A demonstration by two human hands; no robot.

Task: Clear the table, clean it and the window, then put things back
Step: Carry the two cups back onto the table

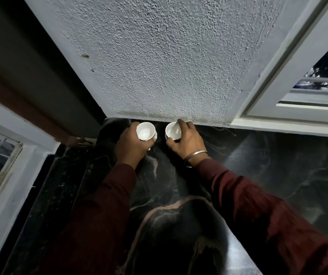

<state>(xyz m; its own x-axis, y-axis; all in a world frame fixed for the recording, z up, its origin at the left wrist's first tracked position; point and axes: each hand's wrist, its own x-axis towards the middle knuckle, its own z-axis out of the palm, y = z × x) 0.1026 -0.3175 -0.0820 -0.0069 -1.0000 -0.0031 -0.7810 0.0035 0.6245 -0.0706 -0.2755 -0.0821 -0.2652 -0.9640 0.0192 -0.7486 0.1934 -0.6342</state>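
Cups, white and likely light but breakable: left hand [131, 143] grips one cup [146, 131], right hand [187, 140] the other cup [173, 131]. Both sit by the wall on the dark counter [278, 165]; holding round the sides seems safest.

Two cups [145, 131] [173, 130] side by side on table [278, 165], against wall [159, 56].
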